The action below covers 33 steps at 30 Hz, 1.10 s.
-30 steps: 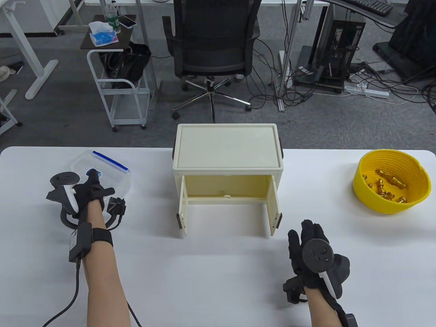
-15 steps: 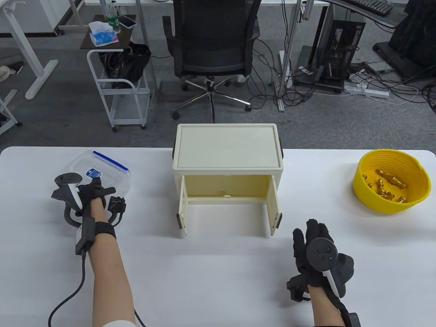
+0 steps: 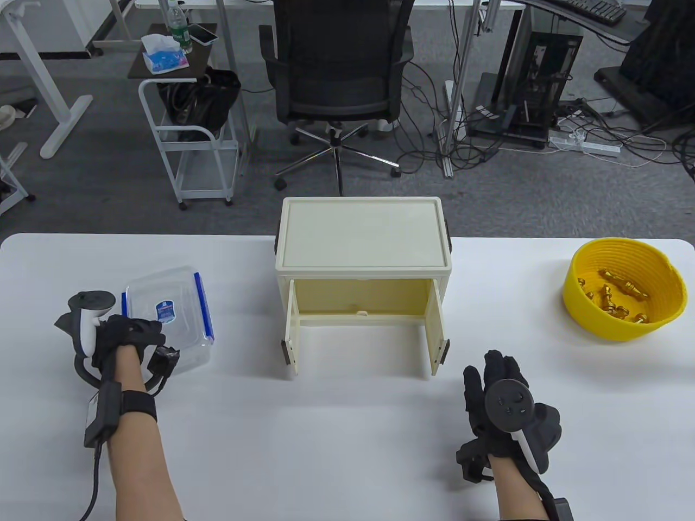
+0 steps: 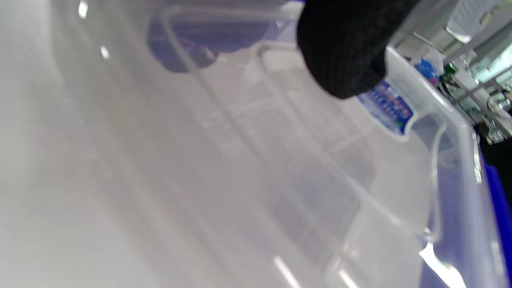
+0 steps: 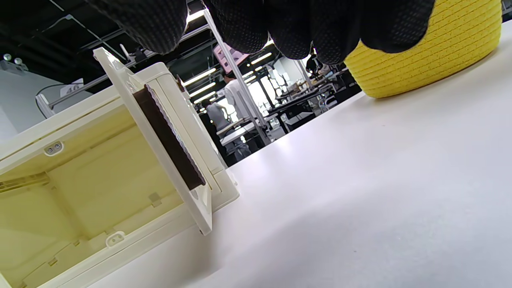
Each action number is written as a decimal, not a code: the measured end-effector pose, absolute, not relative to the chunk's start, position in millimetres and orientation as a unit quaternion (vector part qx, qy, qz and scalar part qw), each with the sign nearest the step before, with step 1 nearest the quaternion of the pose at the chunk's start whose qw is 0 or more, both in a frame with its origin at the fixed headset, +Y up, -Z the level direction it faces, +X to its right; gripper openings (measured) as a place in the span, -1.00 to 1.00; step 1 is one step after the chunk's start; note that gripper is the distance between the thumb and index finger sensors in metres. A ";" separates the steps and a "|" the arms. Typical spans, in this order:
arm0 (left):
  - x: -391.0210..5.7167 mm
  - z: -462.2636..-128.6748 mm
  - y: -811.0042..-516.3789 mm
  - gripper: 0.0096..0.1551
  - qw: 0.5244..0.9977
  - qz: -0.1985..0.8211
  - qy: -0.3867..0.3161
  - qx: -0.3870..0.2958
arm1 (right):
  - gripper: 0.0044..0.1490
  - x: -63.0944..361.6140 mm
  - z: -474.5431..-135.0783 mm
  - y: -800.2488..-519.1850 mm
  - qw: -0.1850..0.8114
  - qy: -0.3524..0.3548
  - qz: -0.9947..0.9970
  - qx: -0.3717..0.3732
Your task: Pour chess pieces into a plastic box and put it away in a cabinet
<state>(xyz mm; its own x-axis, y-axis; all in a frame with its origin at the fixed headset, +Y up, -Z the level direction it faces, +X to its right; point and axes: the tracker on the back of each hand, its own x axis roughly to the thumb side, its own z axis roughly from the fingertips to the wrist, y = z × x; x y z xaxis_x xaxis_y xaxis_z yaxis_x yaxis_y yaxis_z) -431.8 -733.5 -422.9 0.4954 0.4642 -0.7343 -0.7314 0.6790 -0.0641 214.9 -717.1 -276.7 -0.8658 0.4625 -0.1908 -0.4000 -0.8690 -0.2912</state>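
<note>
A clear plastic box with blue clips and a lid label lies on the table's left side. My left hand grips its near left edge; the left wrist view shows a fingertip on the lid of the box. The cream cabinet stands at the middle with both doors open and its inside bare. A yellow bowl at the right holds several gold chess pieces. My right hand rests flat on the table near the cabinet's right door, holding nothing. The bowl also shows in the right wrist view.
The white table ends just behind the cabinet. Beyond it stand an office chair, a small cart and cables on the floor.
My left hand has pulled the plastic box toward me and turned it, so its long side now runs front to back. My right hand has barely shifted.
</note>
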 end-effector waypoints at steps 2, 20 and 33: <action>-430.0 -415.1 -732.2 0.06 0.851 0.350 0.324 -0.220 | -0.17 214.8 -276.3 -714.8 0.232 -0.125 0.956 -0.125; -330.6 -369.4 -727.0 0.00 0.888 0.199 0.020 -0.415 | -0.17 216.9 -270.0 -697.9 0.293 -0.152 0.938 -0.108; -197.0 -341.8 -731.8 -0.03 0.882 0.136 -0.134 -0.430 | -0.17 217.0 -270.3 -698.5 0.294 -0.151 0.938 -0.102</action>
<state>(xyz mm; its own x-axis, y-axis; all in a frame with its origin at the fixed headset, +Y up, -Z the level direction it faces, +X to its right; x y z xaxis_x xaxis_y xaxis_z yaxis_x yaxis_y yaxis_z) -197.0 -731.8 -341.8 0.9273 0.3546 0.1200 -0.1239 0.5932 -0.7955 217.0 -698.5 -270.3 -0.8061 0.5827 -0.1037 -0.5210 -0.7817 -0.3428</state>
